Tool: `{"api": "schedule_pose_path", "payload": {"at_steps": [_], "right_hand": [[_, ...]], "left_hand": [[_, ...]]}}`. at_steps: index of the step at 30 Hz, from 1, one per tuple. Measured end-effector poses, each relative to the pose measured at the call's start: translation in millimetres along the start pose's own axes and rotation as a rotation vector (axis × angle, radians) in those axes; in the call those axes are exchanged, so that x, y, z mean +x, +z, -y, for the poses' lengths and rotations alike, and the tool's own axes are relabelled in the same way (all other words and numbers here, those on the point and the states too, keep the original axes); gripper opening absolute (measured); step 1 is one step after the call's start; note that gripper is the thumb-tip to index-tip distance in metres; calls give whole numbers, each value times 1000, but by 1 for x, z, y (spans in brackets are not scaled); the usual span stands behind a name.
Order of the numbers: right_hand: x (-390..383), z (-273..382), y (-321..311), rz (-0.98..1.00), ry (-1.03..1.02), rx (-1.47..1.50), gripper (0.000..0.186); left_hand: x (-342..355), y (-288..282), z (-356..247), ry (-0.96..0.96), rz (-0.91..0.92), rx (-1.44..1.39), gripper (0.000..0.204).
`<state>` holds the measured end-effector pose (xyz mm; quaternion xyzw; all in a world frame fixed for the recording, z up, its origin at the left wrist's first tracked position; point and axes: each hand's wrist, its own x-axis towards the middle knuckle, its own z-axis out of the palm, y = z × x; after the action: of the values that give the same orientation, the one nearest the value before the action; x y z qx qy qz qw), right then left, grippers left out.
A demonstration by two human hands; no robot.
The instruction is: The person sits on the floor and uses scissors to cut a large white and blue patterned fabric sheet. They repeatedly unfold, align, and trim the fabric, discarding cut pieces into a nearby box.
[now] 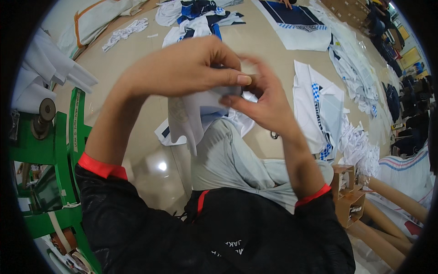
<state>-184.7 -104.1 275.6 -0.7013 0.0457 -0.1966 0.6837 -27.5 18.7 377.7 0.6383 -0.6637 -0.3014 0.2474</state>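
A white piece of fabric (188, 112) hangs from between my raised hands, above my legs in light grey trousers. My left hand (196, 64) is bent over at the wrist, its thumb and fingers closed on the fabric's upper part. From the right, my right hand (262, 98) pinches the same fabric near its upper edge, its fingers slightly blurred. Both sets of fingertips almost meet. A darker strip shows in the fabric between the hands. Below the right hand, a small black loop (274, 134), perhaps a scissor handle, lies on the floor.
White printed panels with blue checks (317, 109) lie on the right, beside a heap of white scraps (360, 144). Blue, black and white fabric (198, 18) is piled ahead. A green metal frame (50, 141) stands left; cardboard boxes (350, 203) and tubes (397, 198) sit right. Another person's hand (287, 3) touches a far panel.
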Motion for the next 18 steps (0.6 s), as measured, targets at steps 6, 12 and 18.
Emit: {"api": "schedule_pose_path", "payload": {"at_steps": [6, 12, 18], "right_hand": [[-60, 6, -46, 814, 207, -187, 44], [-61, -51, -109, -135, 407, -376, 31], [-13, -4, -160, -332, 115, -694, 37]], "left_hand": [[0, -42, 17, 134, -289, 198, 30], [-48, -108, 8, -209, -286, 242, 73], [-59, -39, 203, -916, -96, 758, 35]]}}
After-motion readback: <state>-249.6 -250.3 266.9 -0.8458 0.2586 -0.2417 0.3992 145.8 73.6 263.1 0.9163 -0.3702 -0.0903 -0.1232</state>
